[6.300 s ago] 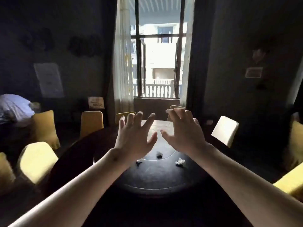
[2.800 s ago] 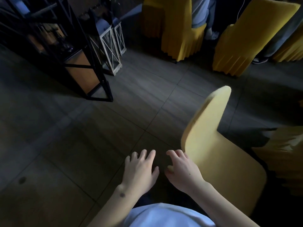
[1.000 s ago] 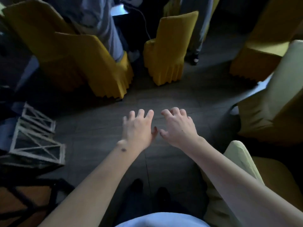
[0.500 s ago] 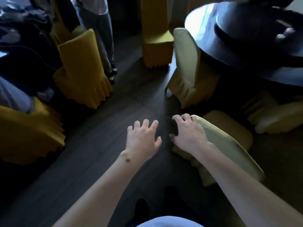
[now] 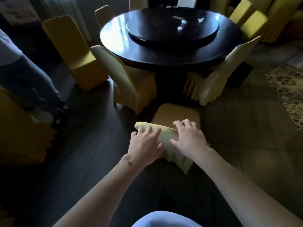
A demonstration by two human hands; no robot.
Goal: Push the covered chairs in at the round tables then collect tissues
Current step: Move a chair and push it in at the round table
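A yellow-covered chair (image 5: 176,114) stands right in front of me, its seat facing the dark round table (image 5: 114,32) and pulled back from it. My left hand (image 5: 145,144) lies on the left part of the chair's backrest top, fingers spread and straight. My right hand (image 5: 188,138) lies on the right part of the backrest, fingers slightly bent over its edge. Three crumpled white tissues (image 5: 183,22) lie on the table's round turntable (image 5: 139,30), toward its far right.
Two more covered chairs flank mine: one at the left (image 5: 131,82), one at the right (image 5: 218,74), both close to the table. Further yellow chairs (image 5: 73,51) ring the table. A person's legs (image 5: 31,82) stand at the left. A patterned rug (image 5: 288,89) lies on the right.
My view has swung round to face the table. Both hands have come down from the air onto the backrest of the nearest chair.
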